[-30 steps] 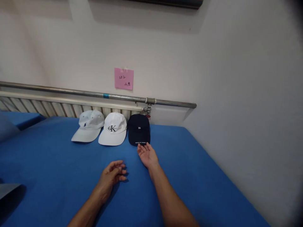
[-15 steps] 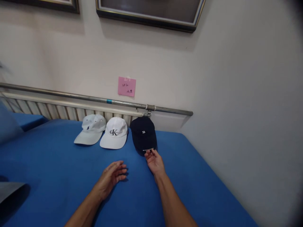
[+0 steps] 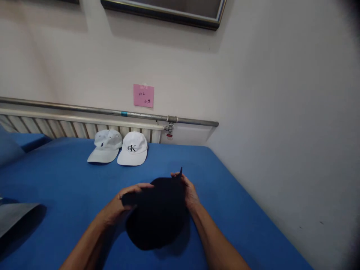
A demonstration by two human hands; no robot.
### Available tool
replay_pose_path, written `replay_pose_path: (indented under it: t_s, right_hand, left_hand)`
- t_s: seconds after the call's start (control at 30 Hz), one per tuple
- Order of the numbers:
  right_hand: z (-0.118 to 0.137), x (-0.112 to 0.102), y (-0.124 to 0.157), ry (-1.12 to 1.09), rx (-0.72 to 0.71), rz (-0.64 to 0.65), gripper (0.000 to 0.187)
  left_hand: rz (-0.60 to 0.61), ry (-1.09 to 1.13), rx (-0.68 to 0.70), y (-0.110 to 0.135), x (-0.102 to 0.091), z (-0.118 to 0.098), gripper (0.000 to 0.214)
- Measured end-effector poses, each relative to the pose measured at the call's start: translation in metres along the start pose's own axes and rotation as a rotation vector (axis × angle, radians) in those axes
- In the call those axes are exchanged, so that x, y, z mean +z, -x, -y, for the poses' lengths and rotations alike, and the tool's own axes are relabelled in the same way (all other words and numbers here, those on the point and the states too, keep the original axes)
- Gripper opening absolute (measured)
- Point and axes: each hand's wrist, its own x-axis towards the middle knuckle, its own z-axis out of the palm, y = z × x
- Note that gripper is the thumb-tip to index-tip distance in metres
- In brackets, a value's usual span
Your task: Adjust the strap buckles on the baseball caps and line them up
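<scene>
A dark navy cap (image 3: pixel 157 215) is lifted just above the blue surface (image 3: pixel 67 187), close in front of me, with its underside or back toward the camera. My left hand (image 3: pixel 118 204) grips its left edge with fingers curled over the top. My right hand (image 3: pixel 189 191) pinches its right edge, where a small strap tip sticks up. Both hands are closed on the cap. Two other caps stay at the back by the radiator: a pale one with a small dark logo (image 3: pixel 105 145) and a white one with black letters (image 3: pixel 133 148).
A white wall rises on the right and behind. A metal pipe (image 3: pixel 112 111) and a radiator (image 3: pixel 70 129) run along the back edge. A pink note (image 3: pixel 143 95) is stuck on the wall. A grey object (image 3: pixel 14 213) lies at the far left.
The dark cap has left its place beside the white cap and come toward me. My right hand took its brim and my left hand closed on it too.
</scene>
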Motion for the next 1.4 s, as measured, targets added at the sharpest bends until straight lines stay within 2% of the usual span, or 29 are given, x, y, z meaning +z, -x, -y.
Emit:
replay_pose_path:
  t_s: [0.1,0.2,0.3,0.4,0.5,0.6,0.7,0.73,0.77,0.83,0.97,1.03,1.1,1.2,1.27,1.33,1.4]
  right_hand:
    - [0.002,0.004,0.001,0.049,-0.028,0.023,0.022]
    - [0.005,0.006,0.002,0.090,-0.109,0.027,0.029]
    - [0.005,0.003,0.000,0.137,-0.155,0.013,0.037]
    - [0.006,-0.002,0.000,0.209,-0.223,-0.039,0.034]
    - [0.011,0.003,0.013,0.291,-0.340,-0.085,0.026]
    - [0.017,0.025,0.045,0.450,-0.511,-0.029,0.020]
    - [0.018,0.052,0.083,1.038,-0.868,0.356,0.031]
    - [0.016,0.058,0.091,1.197,-0.940,0.451,0.039]
    - [0.014,0.063,0.097,1.299,-0.971,0.486,0.040]
    - [0.007,0.064,0.098,1.370,-0.915,0.460,0.032]
    - [-0.004,0.049,0.081,1.264,-0.536,0.337,0.022]
    - [-0.007,0.043,0.076,1.220,-0.459,0.340,0.023]
    - [-0.007,0.044,0.078,1.212,-0.563,0.353,0.024]
    - [-0.004,0.052,0.092,1.231,-0.927,0.300,0.027]
    - [-0.003,0.059,0.100,1.258,-1.100,0.280,0.026]
    - [-0.005,0.063,0.104,1.329,-1.097,0.307,0.021]
    - [-0.008,0.064,0.103,1.403,-0.982,0.305,0.015]
  left_hand:
    - [0.033,-0.195,0.073,-0.001,0.017,-0.004,0.012]
    - [-0.096,-0.401,0.227,-0.005,0.025,0.000,0.018]
    - [-0.160,-0.492,0.229,-0.009,0.022,0.008,0.015]
    - [-0.105,-0.597,0.124,-0.011,0.012,0.009,0.022]
    - [-0.041,-0.800,0.135,-0.010,0.007,-0.001,0.043]
    - [0.045,-0.908,0.227,-0.006,0.011,-0.014,0.030]
    - [0.159,-0.850,0.246,-0.003,0.016,-0.022,0.012]
    - [0.178,-0.816,0.217,-0.001,0.017,-0.024,0.010]
    - [0.185,-0.777,0.174,0.000,0.018,-0.025,0.010]
    - [0.182,-0.675,0.060,0.002,0.017,-0.026,0.012]
    - [0.235,-0.465,-0.180,0.004,0.018,-0.026,0.016]
    - [0.230,-0.427,-0.246,0.003,0.022,-0.025,0.016]
    - [0.187,-0.415,-0.265,0.002,0.026,-0.024,0.016]
    - [0.139,-0.394,-0.257,0.001,0.030,-0.022,0.019]
    - [0.135,-0.371,-0.257,0.002,0.031,-0.021,0.020]
    - [0.141,-0.348,-0.260,0.002,0.032,-0.020,0.021]
    - [0.136,-0.347,-0.257,0.002,0.034,-0.021,0.021]
